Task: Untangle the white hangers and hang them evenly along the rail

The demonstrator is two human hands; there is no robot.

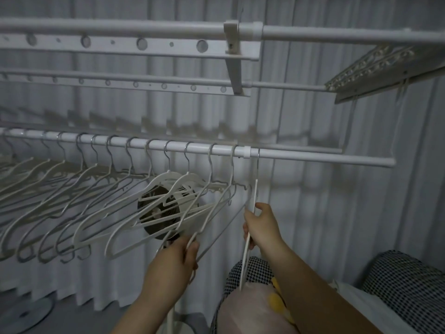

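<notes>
A white rail (pixel 313 157) runs across the middle of the view. Several white hangers (pixel 101 213) hang from it by metal hooks, spaced out along its left and middle part. The rightmost hanger (pixel 254 189) hangs edge-on just right of the rail's joint, and my right hand (pixel 261 225) is closed around its arm. My left hand (pixel 177 256) grips the lower corner of the neighbouring hanger (pixel 216 227), whose hook sits on the rail just left of the joint.
A small round fan (pixel 159 208) stands behind the hangers. Above are two perforated drying bars (pixel 120 47) and a clip rack (pixel 370 68) at upper right. White curtains hang behind. Checkered cushions (pixel 407 285) and a pale bag (pixel 250 307) lie at lower right.
</notes>
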